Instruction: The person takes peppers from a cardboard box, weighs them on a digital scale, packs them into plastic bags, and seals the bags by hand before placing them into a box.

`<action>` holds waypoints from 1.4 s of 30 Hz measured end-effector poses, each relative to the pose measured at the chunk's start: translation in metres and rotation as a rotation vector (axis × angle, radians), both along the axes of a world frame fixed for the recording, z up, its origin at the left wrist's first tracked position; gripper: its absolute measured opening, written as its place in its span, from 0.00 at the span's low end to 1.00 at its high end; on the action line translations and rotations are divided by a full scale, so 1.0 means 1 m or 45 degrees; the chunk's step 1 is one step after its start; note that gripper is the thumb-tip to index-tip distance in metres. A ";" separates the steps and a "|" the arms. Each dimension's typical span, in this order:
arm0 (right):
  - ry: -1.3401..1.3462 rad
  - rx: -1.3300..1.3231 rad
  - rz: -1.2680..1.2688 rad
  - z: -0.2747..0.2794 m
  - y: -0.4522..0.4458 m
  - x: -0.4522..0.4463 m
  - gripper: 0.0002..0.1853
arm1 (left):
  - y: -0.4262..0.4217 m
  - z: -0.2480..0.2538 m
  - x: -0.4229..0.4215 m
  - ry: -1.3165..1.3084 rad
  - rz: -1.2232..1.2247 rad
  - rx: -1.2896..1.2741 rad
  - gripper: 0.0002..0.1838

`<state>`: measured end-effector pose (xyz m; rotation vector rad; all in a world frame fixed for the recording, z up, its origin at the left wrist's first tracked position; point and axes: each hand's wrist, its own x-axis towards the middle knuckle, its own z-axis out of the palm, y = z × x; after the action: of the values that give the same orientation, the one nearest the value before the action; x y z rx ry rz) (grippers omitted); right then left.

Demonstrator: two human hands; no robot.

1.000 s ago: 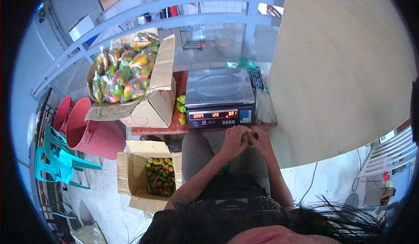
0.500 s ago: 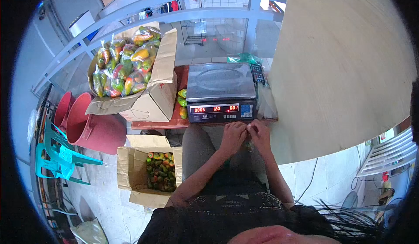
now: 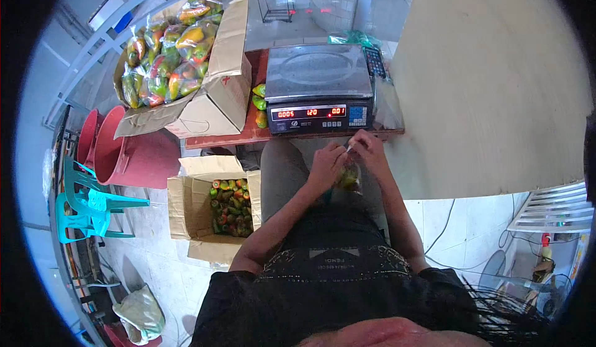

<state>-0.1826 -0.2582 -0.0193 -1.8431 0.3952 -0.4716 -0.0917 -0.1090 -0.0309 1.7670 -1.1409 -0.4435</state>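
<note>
A clear plastic bag of peppers (image 3: 351, 179) hangs over my lap, below the front edge of the red table (image 3: 233, 141). My left hand (image 3: 329, 162) and my right hand (image 3: 367, 147) are both closed at the gathered neck of this bag. Fingers of the two hands nearly meet there, hiding part of the twisted plastic. Just beyond them stands a digital scale (image 3: 320, 73) with a bare metal pan and lit red digits. Loose peppers (image 3: 260, 103) lie along the scale's left side.
An open carton (image 3: 214, 108) piled with bagged peppers sits on the table's left. Another carton (image 3: 186, 207) on the floor holds loose peppers. Red bins (image 3: 146, 160) and a green chair (image 3: 93, 204) stand further left. A large pale board (image 3: 490, 98) blocks the right side.
My view has tilted downward, so the table and scale appear higher. The bag now shows more below my hands. My right hand has risen slightly along the bag's neck.
</note>
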 end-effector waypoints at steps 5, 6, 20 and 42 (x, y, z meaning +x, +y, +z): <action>0.035 0.067 0.315 -0.022 0.008 0.007 0.11 | 0.018 -0.044 0.009 0.188 0.027 -0.107 0.13; 0.128 0.134 0.368 -0.027 0.009 0.010 0.11 | 0.020 -0.047 0.012 0.225 0.014 -0.139 0.13; 0.295 0.749 0.425 -0.068 0.008 0.037 0.13 | 0.016 -0.077 0.031 1.619 -0.009 -0.056 0.13; 0.171 0.836 0.244 -0.073 0.011 0.036 0.13 | 0.009 -0.089 0.033 1.346 -0.148 -0.112 0.16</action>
<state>-0.1470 -0.2475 -0.0922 -1.2564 0.4006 -0.0643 -0.0585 -0.1004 -0.1202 1.0960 -0.4737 -1.1908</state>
